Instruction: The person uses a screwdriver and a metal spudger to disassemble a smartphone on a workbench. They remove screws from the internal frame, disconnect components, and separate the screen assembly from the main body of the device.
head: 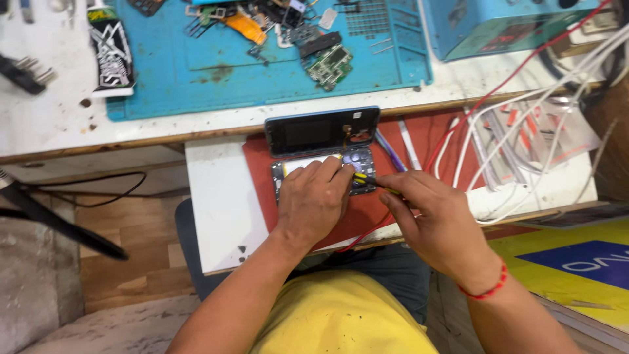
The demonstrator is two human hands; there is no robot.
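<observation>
While a blue work mat (196,65) strewn with a green circuit board (329,64) and small parts fills the bench toward twelve o'clock, a detached phone cover (321,130) lies just above the opened phone (357,165) on a red pad (262,183). White and red cables (517,124) spill in from two o'clock. The left hand (314,200) lies flat over the phone, fingers loosely spread, pressing it down and covering most of it. The right hand (436,223), at four o'clock of the phone, is closed around a yellow-handled screwdriver (370,181) whose tip meets the phone's upper end. The tip itself is too small to make out.
</observation>
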